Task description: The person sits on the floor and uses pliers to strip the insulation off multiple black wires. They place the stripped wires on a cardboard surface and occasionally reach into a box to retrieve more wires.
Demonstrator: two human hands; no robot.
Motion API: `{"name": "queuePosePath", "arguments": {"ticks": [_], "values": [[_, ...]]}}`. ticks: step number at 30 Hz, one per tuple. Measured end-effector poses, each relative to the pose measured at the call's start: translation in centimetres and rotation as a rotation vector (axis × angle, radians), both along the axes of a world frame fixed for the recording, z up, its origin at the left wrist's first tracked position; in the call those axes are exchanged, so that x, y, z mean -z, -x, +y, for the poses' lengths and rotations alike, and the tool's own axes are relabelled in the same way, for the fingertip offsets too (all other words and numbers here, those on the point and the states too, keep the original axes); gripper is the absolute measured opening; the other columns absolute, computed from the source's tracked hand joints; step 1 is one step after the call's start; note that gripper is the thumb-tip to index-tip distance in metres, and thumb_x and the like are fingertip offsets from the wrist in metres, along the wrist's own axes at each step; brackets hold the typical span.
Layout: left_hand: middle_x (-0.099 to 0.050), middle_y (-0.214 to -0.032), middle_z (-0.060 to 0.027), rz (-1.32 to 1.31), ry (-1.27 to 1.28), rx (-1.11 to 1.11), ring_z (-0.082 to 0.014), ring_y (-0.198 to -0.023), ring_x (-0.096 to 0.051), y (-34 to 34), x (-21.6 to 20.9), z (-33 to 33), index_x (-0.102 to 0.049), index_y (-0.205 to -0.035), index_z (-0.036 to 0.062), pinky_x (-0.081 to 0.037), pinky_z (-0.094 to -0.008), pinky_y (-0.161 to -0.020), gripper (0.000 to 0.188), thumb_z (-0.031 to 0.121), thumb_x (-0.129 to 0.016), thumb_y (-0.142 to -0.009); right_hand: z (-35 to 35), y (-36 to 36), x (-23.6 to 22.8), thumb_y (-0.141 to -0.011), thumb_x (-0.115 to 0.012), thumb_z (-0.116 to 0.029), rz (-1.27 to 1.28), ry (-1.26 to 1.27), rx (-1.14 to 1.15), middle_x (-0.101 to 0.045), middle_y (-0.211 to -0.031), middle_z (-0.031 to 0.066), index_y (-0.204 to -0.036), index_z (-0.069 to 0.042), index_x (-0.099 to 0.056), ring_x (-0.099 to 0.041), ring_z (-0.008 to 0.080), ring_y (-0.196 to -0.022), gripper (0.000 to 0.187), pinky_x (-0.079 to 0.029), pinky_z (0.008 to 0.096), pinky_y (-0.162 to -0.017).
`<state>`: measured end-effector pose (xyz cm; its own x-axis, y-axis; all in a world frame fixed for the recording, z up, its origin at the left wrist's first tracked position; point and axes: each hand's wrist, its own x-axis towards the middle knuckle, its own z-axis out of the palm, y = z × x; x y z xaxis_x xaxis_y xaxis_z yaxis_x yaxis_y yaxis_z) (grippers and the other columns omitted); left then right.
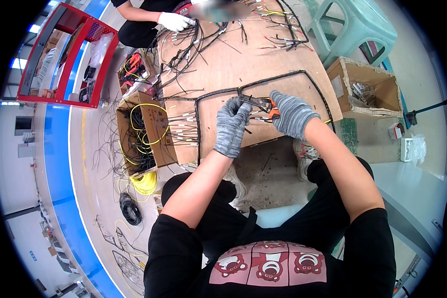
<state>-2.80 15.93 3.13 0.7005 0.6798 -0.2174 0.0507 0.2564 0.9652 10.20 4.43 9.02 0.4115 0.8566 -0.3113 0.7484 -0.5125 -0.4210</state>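
Both my hands wear grey knit gloves and work at the near edge of a brown board (278,64). My right hand (293,116) is closed round pliers with orange handles (273,110), their metal head pointing left. Beside that head, my left hand (232,126) pinches a thin black wire (248,131), whose end shows below the fingers. The exact spot where the jaws meet the wire is hidden. Just beyond my hands runs a black wrapped cable harness (218,93), bent down along both sides. White-tagged wire ends (184,130) fan out from its left branch.
Across the board, a person's white-gloved hand (175,22) touches more black wires (196,44). Cardboard boxes of cables (159,149) stand left, with a yellow cable coil (145,183) on the floor. A green stool (357,25) and an open carton (382,92) are at right.
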Motion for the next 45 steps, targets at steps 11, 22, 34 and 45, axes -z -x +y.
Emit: {"name": "queuePosePath", "arguments": {"ticks": [11, 22, 34, 45], "values": [[-0.052, -0.065, 0.0025, 0.003, 0.005, 0.001, -0.0035, -0.050, -0.043, 0.0, 0.1, -0.1, -0.058, -0.087, 0.0025, -0.036, -0.0181, -0.044, 0.006, 0.007, -0.056, -0.083, 0.2, 0.2, 0.4, -0.070, -0.059, -0.012, -0.130, 0.001, 0.011, -0.059, -0.084, 0.0217, -0.102, -0.001, -0.046, -0.058, 0.0370, -0.079, 0.036, -0.047, 0.0407, -0.068], [-0.051, -0.067, 0.0015, -0.018, -0.050, 0.087, -0.0055, -0.053, -0.044, -0.4, -1.0, 0.1, -0.057, -0.087, 0.0028, -0.038, -0.0198, -0.049, 0.009, 0.012, -0.056, -0.085, -0.7, -2.4, 0.2, -0.071, -0.054, -0.012, 0.223, -0.042, -0.057, -0.057, -0.084, 0.0229, -0.107, 0.000, -0.048, -0.056, 0.0368, -0.082, 0.038, -0.045, 0.0384, -0.070], [-0.061, -0.075, -0.0076, 0.208, -0.271, 0.125, -0.0133, -0.063, -0.049, 0.1, 0.3, -0.5, -0.059, -0.089, -0.0003, -0.042, -0.0301, -0.058, 0.019, 0.018, -0.058, -0.083, 2.2, 0.1, 1.0, -0.063, -0.064, -0.015, -0.158, -0.763, -0.137, -0.056, -0.082, 0.0181, -0.091, -0.005, -0.051, -0.055, 0.0361, -0.078, 0.032, -0.045, 0.0403, -0.070], [-0.058, -0.073, -0.0129, 0.124, -0.990, 0.213, -0.0215, -0.061, -0.054, -0.2, 2.6, 0.4, -0.057, -0.090, 0.0025, -0.045, -0.0346, -0.057, 0.021, 0.021, -0.048, -0.084, 2.4, 1.2, -0.9, -0.060, -0.064, -0.009, -0.219, -0.400, -0.280, -0.057, -0.086, 0.0179, -0.091, -0.004, -0.052, -0.055, 0.0336, -0.085, 0.033, -0.044, 0.0396, -0.076]]}}
